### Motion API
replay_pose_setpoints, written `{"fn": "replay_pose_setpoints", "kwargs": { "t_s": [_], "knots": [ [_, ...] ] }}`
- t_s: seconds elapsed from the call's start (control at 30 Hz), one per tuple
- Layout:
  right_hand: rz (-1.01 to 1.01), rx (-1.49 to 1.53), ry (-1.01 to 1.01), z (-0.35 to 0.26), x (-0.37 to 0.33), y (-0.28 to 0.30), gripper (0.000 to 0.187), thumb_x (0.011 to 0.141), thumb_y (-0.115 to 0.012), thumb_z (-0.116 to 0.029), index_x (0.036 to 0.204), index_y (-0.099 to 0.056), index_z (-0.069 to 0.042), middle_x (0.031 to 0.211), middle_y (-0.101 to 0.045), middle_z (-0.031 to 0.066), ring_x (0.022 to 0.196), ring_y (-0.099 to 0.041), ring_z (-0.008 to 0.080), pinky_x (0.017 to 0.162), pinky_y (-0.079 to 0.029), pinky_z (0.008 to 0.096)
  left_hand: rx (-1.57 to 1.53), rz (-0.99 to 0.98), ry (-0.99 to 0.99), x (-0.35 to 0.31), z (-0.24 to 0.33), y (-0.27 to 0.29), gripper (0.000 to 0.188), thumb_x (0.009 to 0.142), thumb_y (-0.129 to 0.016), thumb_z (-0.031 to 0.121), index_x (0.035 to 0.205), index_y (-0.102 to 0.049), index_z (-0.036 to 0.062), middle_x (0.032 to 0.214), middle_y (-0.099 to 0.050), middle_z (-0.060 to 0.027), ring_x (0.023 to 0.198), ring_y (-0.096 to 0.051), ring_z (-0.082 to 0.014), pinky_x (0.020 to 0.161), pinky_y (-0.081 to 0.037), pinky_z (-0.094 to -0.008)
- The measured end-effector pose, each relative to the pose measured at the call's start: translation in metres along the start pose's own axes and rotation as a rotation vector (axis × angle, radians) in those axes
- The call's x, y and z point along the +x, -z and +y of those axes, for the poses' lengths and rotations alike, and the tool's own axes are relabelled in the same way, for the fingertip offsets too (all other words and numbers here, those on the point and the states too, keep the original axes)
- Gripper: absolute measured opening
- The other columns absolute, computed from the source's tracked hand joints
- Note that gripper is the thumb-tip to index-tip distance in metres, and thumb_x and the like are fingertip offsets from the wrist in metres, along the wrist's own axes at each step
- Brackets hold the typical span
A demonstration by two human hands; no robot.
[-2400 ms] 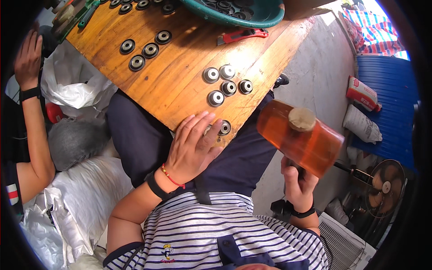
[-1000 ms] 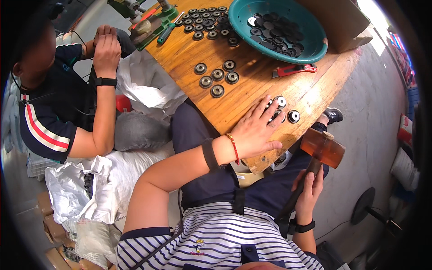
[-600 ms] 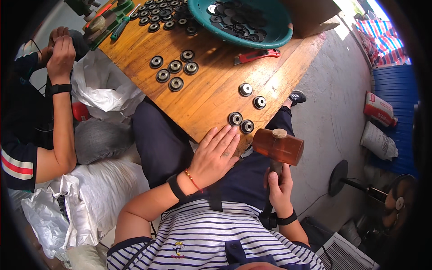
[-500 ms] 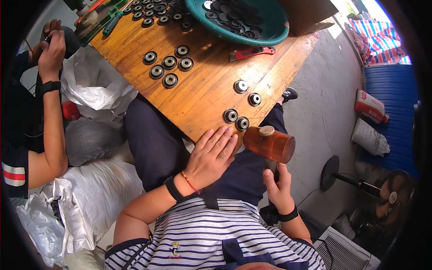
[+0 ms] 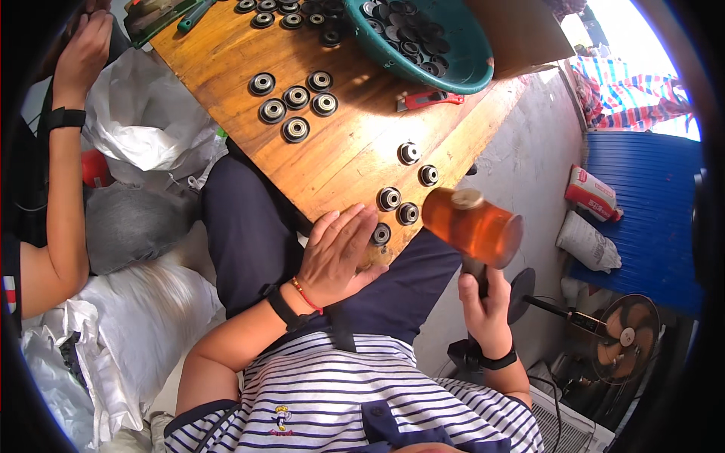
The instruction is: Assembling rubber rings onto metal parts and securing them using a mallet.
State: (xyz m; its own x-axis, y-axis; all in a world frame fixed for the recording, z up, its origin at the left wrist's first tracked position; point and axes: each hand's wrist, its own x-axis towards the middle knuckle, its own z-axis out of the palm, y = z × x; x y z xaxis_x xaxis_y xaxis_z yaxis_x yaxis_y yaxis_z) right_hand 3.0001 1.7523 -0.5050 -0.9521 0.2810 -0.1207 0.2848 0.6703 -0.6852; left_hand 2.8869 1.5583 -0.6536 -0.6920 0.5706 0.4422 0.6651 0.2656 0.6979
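Note:
My right hand (image 5: 488,311) is closed around the handle of a mallet (image 5: 474,230) with a translucent amber head, held just off the table's right edge. My left hand (image 5: 337,253) lies nearly flat at the near corner of the wooden table (image 5: 332,177), fingers stretched out. Beside its fingertips sits a small black wheel with a metal bearing (image 5: 381,234). Just beyond are two similar wheels (image 5: 390,199), side by side. Farther up the right edge stand two more wheels (image 5: 408,153) with raised bright metal centres.
A loose group of black wheels (image 5: 297,97) lies mid-table, with more at the far edge. A teal basin (image 5: 483,72) holds black discs, near a red utility knife (image 5: 430,100) and a cardboard box (image 5: 529,38). Another person's arm (image 5: 66,166) is at left; a fan (image 5: 627,332) stands right.
My left hand has drawn back slightly to the left, and a wheel now shows at the table corner. The mallet has shifted right, away from the wheels. The whole view has also shifted.

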Motion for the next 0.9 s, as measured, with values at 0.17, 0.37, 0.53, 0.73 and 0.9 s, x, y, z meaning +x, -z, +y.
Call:
{"fn": "replay_pose_setpoints", "kwargs": {
  "t_s": [0.17,0.37,0.53,0.73,0.9],
  "knots": [
    [0.123,-0.234,0.039,0.033,0.001,-0.013,0.035,0.094,-0.057,-0.010,0.124,-0.047,0.003,0.084,-0.061,0.0154,0.066,-0.060,0.0235,0.060,-0.049,0.0322,0.046,-0.048,0.007,0.019,0.020,-0.001,0.068,0.082,-0.071,0.035,0.137,-0.045,0.0024,0.139,-0.049,-0.0134,0.130,-0.045,-0.0277,0.110,-0.028,-0.0452],
    [-0.063,-0.267,0.013,0.014,0.025,0.003,0.056,0.090,-0.064,-0.014,0.139,-0.042,0.000,0.098,-0.065,0.0231,0.080,-0.066,0.0390,0.068,-0.053,0.0379,0.132,-0.079,-0.006,0.019,0.013,-0.012,0.048,0.079,-0.073,0.029,0.118,-0.059,0.0057,0.131,-0.053,-0.0119,0.126,-0.048,-0.0288,0.107,-0.032,-0.0452],
    [0.139,-0.061,0.203,0.005,0.023,-0.005,0.036,0.097,-0.054,-0.015,0.126,-0.044,0.004,0.083,-0.060,0.0107,0.062,-0.057,0.0145,0.056,-0.046,0.0267,0.045,0.073,-0.017,0.013,0.018,-0.012,0.033,0.075,-0.076,0.022,0.103,-0.062,0.0115,0.110,-0.057,-0.0053,0.111,-0.055,-0.0261,0.099,-0.037,-0.0445],
    [-0.137,-0.153,0.093,0.009,0.059,-0.009,0.051,0.090,-0.064,-0.015,0.134,-0.045,0.004,0.098,-0.065,0.0239,0.084,-0.066,0.0397,0.072,-0.053,0.0404,0.079,-0.010,-0.022,0.026,0.022,-0.010,0.033,0.073,-0.077,0.021,0.101,-0.062,0.0099,0.113,-0.053,-0.0121,0.110,-0.051,-0.0330,0.096,-0.039,-0.0454],
    [0.368,0.282,0.017,-0.009,0.050,0.017,0.047,0.099,-0.053,-0.017,0.138,-0.038,0.005,0.081,-0.060,0.0057,0.062,-0.053,0.0077,0.056,-0.044,0.0220,0.076,-0.140,-0.041,0.046,0.027,-0.018,0.057,0.072,-0.078,0.026,0.122,-0.055,0.0096,0.130,-0.048,-0.0170,0.127,-0.042,-0.0366,0.105,-0.034,-0.0504]
  ]
}}
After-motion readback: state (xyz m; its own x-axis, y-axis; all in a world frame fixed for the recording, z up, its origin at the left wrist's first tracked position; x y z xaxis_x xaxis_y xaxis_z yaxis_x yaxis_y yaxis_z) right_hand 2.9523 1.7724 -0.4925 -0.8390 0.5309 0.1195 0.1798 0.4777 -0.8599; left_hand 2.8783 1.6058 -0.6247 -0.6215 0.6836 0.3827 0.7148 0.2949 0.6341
